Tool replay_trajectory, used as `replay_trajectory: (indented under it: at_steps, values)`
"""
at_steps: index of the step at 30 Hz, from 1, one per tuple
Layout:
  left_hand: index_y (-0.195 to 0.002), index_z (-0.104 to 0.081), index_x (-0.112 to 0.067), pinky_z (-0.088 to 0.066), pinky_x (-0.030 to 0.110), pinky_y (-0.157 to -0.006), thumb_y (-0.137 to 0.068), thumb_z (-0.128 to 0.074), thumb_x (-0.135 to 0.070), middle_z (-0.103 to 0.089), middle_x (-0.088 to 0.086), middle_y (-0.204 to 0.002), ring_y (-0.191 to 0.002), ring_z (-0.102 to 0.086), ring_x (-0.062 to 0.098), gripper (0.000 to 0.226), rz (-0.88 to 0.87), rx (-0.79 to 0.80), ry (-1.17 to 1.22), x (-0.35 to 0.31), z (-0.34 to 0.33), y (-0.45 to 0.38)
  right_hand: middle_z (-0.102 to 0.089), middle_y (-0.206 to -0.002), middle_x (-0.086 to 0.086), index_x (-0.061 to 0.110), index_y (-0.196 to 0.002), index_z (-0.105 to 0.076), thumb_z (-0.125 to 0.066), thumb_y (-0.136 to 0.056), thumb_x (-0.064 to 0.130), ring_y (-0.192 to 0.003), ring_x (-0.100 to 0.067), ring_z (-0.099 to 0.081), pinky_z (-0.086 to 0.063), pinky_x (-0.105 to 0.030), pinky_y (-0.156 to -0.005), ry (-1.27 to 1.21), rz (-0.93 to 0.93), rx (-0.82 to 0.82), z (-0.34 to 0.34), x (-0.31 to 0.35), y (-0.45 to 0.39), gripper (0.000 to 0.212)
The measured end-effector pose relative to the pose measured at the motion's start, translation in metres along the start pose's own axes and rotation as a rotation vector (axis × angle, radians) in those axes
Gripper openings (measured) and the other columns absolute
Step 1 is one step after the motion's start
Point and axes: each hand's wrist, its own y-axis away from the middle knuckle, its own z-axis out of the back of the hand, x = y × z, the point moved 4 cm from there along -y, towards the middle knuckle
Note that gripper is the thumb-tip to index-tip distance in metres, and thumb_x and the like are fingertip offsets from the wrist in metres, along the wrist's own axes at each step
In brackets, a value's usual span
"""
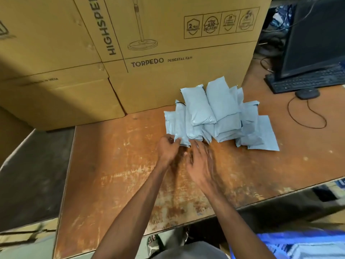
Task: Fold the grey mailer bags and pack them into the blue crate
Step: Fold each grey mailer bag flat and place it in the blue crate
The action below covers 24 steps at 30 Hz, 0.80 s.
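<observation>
- Reaching into the near left edge of the bag pile [216,116]; pile sits on the worn wooden table [115,165], leaning on the big cardboard box [168,53] at the far side, likely so it stays propped.
- Left hand [168,148] is pinched on the near corner of one grey bag [180,126], apparently to pull it free of the stack.
- Right hand [201,163] is held spread and flat just beside it, fingers loose, nothing gripped; blurred, probably positioned to pin or take the bag.
- Bags look already folded and bundled; exact count cannot be told.
- Blue crate [298,245] is partly seen at near right, below table edge; packing judged barely started.
- Keyboard [306,81] and mouse [307,93] at far right, well apart.
</observation>
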Motion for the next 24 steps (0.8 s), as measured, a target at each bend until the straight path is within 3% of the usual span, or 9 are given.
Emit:
replay_trajectory:
  at_steps: [6, 9, 12, 16, 19, 21, 24]
  values:
    - [-0.081, -0.066, -0.023, -0.047, 0.03, -0.063, -0.095, -0.067, -0.021, -0.071, -0.004, -0.075, -0.068, -0.063, 0.014, 0.014, 0.001, 0.033, 0.222, 0.015, 0.014, 0.012, -0.053, -0.146, -0.003, 0.018, -0.147, -0.049, -0.062, -0.097, 0.026, -0.135, -0.024, -0.05, -0.045, -0.046, -0.109, 0.009, 0.043, 0.014, -0.005, 0.006, 0.001, 0.052]
    - [-0.081, -0.065, -0.022, -0.048, 0.034, -0.067, -0.096, -0.065, -0.019, -0.068, -0.007, -0.074, -0.069, -0.062, 0.013, 0.016, -0.04, 0.054, 0.29, 0.014, 0.029, 0.025, -0.054, -0.143, -0.002, 0.019, -0.143, -0.052, -0.07, -0.092, 0.032, -0.133, -0.024, -0.051, -0.044, -0.045, -0.109, -0.039, 0.061, 0.007, -0.005, 0.021, 0.001, 0.056]
    - [-0.086, -0.066, -0.016, -0.05, 0.037, -0.075, -0.097, -0.062, -0.014, -0.069, -0.006, -0.081, -0.078, -0.063, 0.014, 0.012, -0.064, 0.041, 0.372, 0.012, 0.049, 0.035, -0.058, -0.135, -0.003, 0.016, -0.134, -0.059, -0.079, -0.085, 0.025, -0.125, -0.023, -0.052, -0.043, -0.04, -0.102, -0.091, 0.07, -0.062, -0.002, 0.042, 0.003, 0.053]
    - [-0.086, -0.063, -0.016, -0.048, 0.041, -0.087, -0.101, -0.059, -0.018, -0.067, -0.001, -0.093, -0.091, -0.062, 0.013, 0.016, -0.15, 0.066, 0.47, 0.001, 0.084, 0.047, -0.066, -0.12, 0.001, 0.018, -0.127, -0.061, -0.067, -0.089, 0.008, -0.11, -0.025, -0.064, -0.055, -0.049, -0.088, -0.379, 0.07, -0.143, 0.004, 0.07, 0.001, 0.04]
    - [-0.109, -0.067, -0.015, -0.047, 0.038, -0.095, -0.102, -0.05, -0.033, -0.069, -0.008, -0.111, -0.11, -0.061, 0.011, 0.026, -0.256, 0.059, 0.471, -0.004, 0.116, 0.057, -0.071, -0.116, 0.01, 0.019, -0.122, -0.068, -0.065, -0.095, 0.01, -0.109, -0.01, -0.066, -0.057, -0.04, -0.088, -0.581, 0.019, -0.2, 0.021, 0.089, -0.004, 0.029]
    - [-0.119, -0.064, -0.025, -0.044, 0.036, -0.101, -0.098, -0.049, -0.028, -0.065, -0.014, -0.126, -0.123, -0.057, 0.012, 0.026, -0.343, 0.026, 0.404, -0.001, 0.137, 0.057, -0.074, -0.113, 0.015, 0.021, -0.115, -0.074, -0.071, -0.095, 0.013, -0.107, 0.0, -0.067, -0.056, -0.028, -0.088, -0.678, -0.022, -0.208, 0.036, 0.101, -0.01, 0.021]
    - [-0.134, -0.053, -0.039, -0.04, 0.038, -0.109, -0.085, -0.06, -0.021, -0.05, -0.028, -0.141, -0.132, -0.047, 0.017, 0.053, -0.401, -0.015, 0.176, 0.008, 0.165, 0.05, -0.074, -0.101, 0.027, 0.032, -0.105, -0.075, -0.078, -0.093, 0.023, -0.1, 0.005, -0.068, -0.053, -0.018, -0.079, -0.791, -0.012, -0.15, 0.055, 0.117, -0.018, 0.015]
